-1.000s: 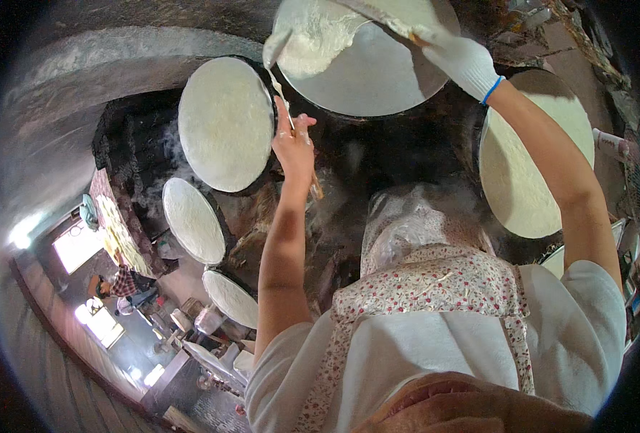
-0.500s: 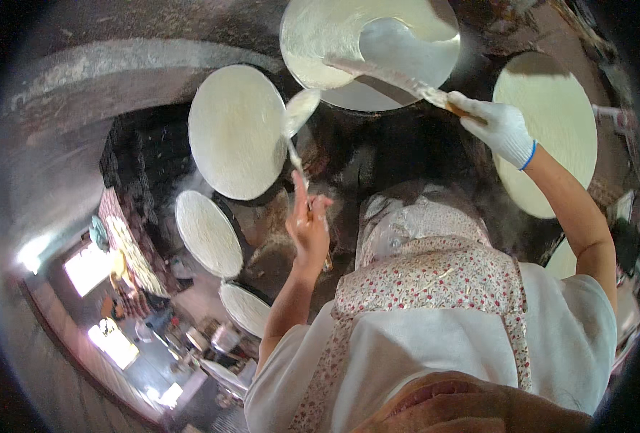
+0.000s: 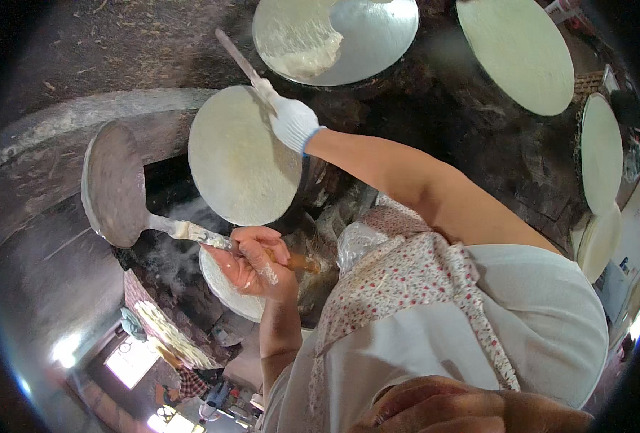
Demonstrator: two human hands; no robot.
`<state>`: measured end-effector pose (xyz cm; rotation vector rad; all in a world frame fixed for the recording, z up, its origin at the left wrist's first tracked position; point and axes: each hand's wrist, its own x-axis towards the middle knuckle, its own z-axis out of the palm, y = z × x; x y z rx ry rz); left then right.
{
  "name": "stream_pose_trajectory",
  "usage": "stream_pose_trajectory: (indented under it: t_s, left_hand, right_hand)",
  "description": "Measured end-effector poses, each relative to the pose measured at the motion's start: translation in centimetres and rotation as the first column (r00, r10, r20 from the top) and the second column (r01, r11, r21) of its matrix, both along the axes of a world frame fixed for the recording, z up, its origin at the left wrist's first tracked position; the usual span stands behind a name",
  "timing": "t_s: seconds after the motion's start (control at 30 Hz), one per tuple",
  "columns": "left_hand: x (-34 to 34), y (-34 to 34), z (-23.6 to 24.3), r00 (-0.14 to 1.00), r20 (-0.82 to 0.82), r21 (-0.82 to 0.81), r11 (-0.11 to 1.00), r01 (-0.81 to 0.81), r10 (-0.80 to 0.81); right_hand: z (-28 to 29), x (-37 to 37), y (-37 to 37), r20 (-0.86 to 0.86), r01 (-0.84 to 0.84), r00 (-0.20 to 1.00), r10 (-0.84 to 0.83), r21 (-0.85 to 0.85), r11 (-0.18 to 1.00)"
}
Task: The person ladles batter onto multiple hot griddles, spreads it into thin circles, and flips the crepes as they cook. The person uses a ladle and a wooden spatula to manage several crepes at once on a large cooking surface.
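Observation:
My bare left hand (image 3: 262,265) is closed around the batter-smeared wooden handle of a large ladle (image 3: 114,184). The ladle's round grey bowl is raised at the far left. My right hand (image 3: 294,123), in a white knitted glove, grips a long flat spatula (image 3: 237,56), its blade pointing up and left. That arm crosses over to the left, above a round griddle covered by a pale flat sheet (image 3: 244,162). Beyond it, a round metal griddle (image 3: 377,45) is partly coated with thick white batter (image 3: 291,40), leaving bare shiny metal on its right.
More round pale sheets lie at the right: a large one (image 3: 522,54), another (image 3: 601,151) and a smaller one (image 3: 598,245). Below my left hand is a partly hidden sheet (image 3: 237,289). Dark sooty stove surface (image 3: 413,108) lies between the griddles.
My right hand has swung left with the spatula, off the batter-coated griddle. My left hand has moved left and lower, and the ladle now points left, nearer to view. The view has shifted.

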<state>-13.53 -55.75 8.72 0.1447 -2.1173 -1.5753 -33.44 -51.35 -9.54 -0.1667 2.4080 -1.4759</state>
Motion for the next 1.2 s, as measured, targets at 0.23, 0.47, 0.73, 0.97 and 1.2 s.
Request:
stream_pose_trajectory:
  t_s: [0.23,0.47,0.73,0.97,1.2]
  left_hand:
    - [4.4,-3.9,-1.5,0.997,0.079,0.072,0.997,-0.013,0.007]
    - [7.2,-5.7,-2.6,0.987,0.142,0.124,0.990,0.064,-0.081]
    - [8.5,-6.5,-3.4,0.972,0.189,0.184,0.977,0.104,-0.139]
    - [7.1,-4.8,-3.1,0.953,0.233,0.165,0.973,0.160,-0.196]
    - [7.3,-1.4,-3.8,0.971,0.197,0.071,0.990,0.123,-0.134]
  right_hand:
    - [-1.7,8.3,7.9,0.280,0.470,0.874,-0.397,-0.282,0.836]
    - [-0.9,5.3,2.0,-0.018,0.262,0.965,-0.262,-0.005,0.965]
    - [1.0,9.2,11.1,0.443,0.579,0.785,-0.434,-0.273,0.768]
    - [-0.5,8.0,9.0,0.263,0.245,0.940,-0.218,-0.074,0.967]
    - [0.4,10.4,14.8,0.314,0.541,0.839,-0.444,-0.410,0.734]
